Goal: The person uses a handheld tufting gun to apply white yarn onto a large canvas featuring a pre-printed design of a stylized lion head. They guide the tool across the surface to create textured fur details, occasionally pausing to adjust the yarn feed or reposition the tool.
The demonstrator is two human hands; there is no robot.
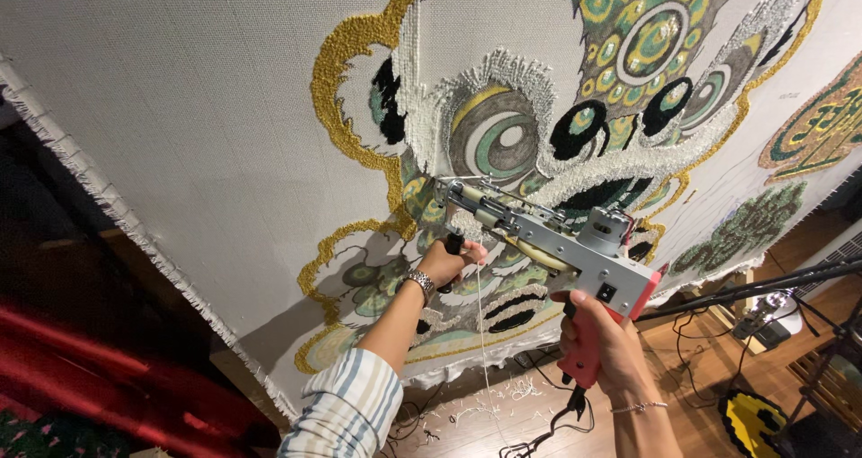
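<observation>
A grey tufting gun [548, 238] with a red handle is pressed nose-first against a stretched grey backing cloth [197, 108]. My left hand [446, 262] grips the gun's black front handle, a metal watch on the wrist. My right hand [600, 334] is closed around the red rear grip. The cloth carries a tufted pattern [575, 90] in gold, white, green and black. The gun's tip meets a white tufted patch beside a round grey-green motif. A thin white yarn strand [482, 332] hangs down from the gun.
A black stand arm [754, 289] crosses at the right. White yarn scraps [485, 409] and black cables lie on the wooden floor below. A yellow-and-black round rug piece [750, 418] lies at lower right. Red fabric [81, 368] fills the lower left.
</observation>
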